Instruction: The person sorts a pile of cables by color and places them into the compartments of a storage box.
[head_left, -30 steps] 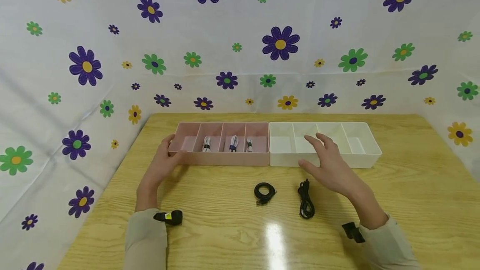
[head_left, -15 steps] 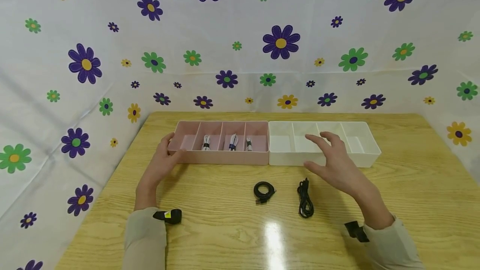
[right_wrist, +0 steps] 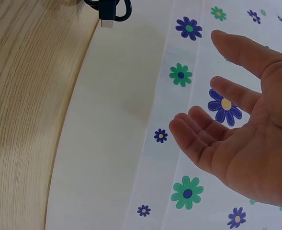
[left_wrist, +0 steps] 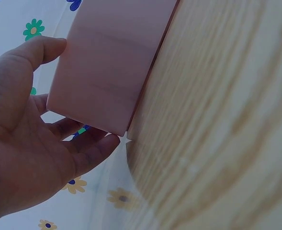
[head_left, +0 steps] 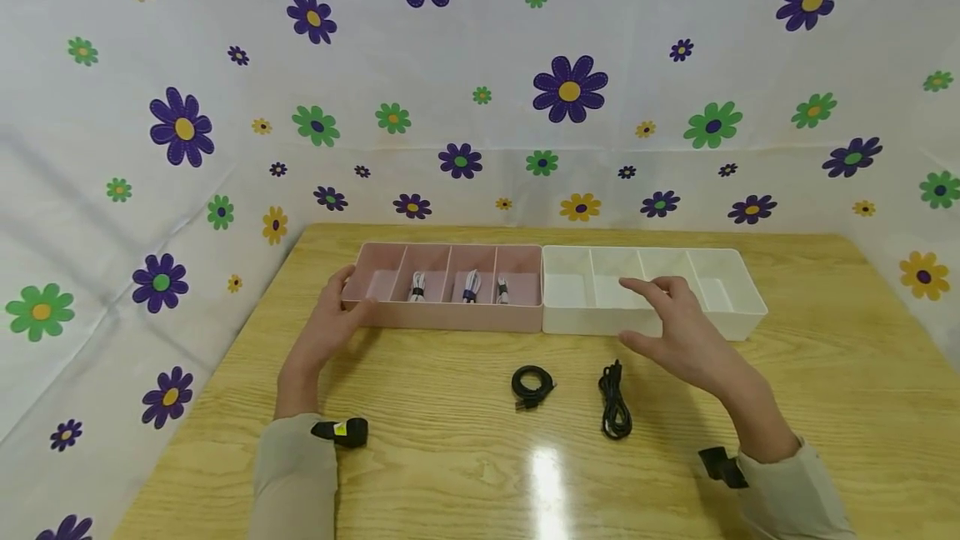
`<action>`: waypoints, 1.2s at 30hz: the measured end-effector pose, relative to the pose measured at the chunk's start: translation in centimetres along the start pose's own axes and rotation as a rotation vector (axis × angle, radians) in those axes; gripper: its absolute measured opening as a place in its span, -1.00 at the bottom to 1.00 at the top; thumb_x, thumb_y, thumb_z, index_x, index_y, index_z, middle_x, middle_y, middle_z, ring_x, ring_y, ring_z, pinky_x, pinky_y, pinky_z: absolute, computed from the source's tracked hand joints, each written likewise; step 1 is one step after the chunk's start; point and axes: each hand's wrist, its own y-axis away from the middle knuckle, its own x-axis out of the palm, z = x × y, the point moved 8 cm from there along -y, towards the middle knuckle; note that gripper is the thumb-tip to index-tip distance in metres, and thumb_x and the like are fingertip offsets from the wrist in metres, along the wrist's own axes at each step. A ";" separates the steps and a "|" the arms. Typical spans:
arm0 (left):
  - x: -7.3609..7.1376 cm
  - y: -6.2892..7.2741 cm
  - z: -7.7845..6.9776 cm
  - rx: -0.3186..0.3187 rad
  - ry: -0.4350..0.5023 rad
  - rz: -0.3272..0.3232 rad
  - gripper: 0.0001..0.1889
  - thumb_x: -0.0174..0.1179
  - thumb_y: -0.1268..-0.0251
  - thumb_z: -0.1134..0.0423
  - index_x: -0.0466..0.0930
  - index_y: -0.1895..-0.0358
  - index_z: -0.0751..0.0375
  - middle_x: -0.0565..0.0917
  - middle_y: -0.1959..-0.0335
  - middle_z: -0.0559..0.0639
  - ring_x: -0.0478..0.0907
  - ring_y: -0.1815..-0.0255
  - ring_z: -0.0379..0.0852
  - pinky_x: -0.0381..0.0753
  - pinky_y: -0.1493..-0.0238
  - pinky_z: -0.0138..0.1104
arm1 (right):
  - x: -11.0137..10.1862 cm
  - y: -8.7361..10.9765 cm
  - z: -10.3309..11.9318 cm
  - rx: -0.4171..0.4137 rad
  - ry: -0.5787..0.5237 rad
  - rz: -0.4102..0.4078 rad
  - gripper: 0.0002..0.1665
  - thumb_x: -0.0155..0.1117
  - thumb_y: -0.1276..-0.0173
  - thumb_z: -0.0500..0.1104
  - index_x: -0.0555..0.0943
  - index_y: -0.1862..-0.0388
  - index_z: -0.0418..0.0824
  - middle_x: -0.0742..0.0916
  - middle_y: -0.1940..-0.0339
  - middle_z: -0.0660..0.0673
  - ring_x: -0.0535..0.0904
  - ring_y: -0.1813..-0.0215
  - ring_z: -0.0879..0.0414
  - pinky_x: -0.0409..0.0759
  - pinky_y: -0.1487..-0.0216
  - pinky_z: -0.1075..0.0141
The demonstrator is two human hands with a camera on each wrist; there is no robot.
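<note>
My left hand [head_left: 326, 325] grips the left end of a pink divided organizer box [head_left: 450, 317], thumb at its front rim. In the left wrist view, the fingers [left_wrist: 95, 153] curl round the box's end. Three bundled white cables, [head_left: 417, 286] [head_left: 471, 286] [head_left: 502, 290], stand in separate compartments of it. Over the front of a white divided organizer box [head_left: 581, 322], my right hand [head_left: 682, 336] hovers with spread, relaxed fingers, holding nothing. Nearer me on the table lie a coiled black cable [head_left: 532, 388] with a USB plug and a longer folded black cable [head_left: 615, 402].
Both boxes stand end to end across the back of the wooden table [head_left: 420, 457]. Behind and to the left hangs a white flower-print cloth [head_left: 480, 40]. A black camera strap [head_left: 341, 432] sits on the left sleeve, another [head_left: 723, 467] on the right.
My right hand has drifted to the right and slightly toward me. The left hand keeps its place on the pink box, and the cables have not moved.
</note>
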 end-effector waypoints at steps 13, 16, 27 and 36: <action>0.2 0.0 0.2 -0.001 -0.001 0.008 -0.19 0.03 -0.51 0.16 -0.27 -0.60 0.25 -0.12 -0.57 0.40 0.01 -0.51 0.38 0.09 -0.44 0.21 | 1.6 0.4 -0.6 -0.057 -0.139 0.197 -0.16 0.35 -0.38 -0.04 0.22 -0.54 -0.12 0.42 -0.27 -0.36 0.49 -0.20 -0.28 0.63 0.04 0.04; 0.2 0.1 0.2 -0.005 -0.004 0.006 -0.19 0.03 -0.51 0.15 -0.27 -0.60 0.24 -0.12 -0.57 0.40 0.02 -0.51 0.37 0.10 -0.43 0.20 | 2.1 0.4 -1.0 -0.061 -0.159 0.262 -0.16 0.37 -0.36 -0.03 0.23 -0.53 -0.13 0.51 -0.21 -0.33 0.56 -0.15 -0.22 0.63 0.02 0.05; 0.2 0.0 0.1 -0.001 0.006 0.000 -0.16 0.06 -0.49 0.09 -0.26 -0.60 0.24 -0.03 -0.54 0.41 0.14 -0.44 0.35 0.17 -0.41 0.20 | 4.3 1.1 -1.6 0.017 -0.240 0.527 -0.40 0.41 -0.31 -0.10 0.40 -0.24 -0.23 0.56 -0.08 -0.34 0.64 0.18 0.01 0.64 0.27 0.18; 0.2 0.0 0.2 -0.010 0.009 0.001 -0.15 0.06 -0.48 0.07 -0.26 -0.60 0.21 -0.03 -0.54 0.39 0.13 -0.45 0.34 0.15 -0.42 0.19 | 5.8 1.5 -1.6 0.031 -0.207 0.623 -0.44 0.42 -0.29 -0.07 0.51 -0.23 -0.19 0.67 0.16 -0.17 0.59 0.37 0.02 0.61 0.43 0.13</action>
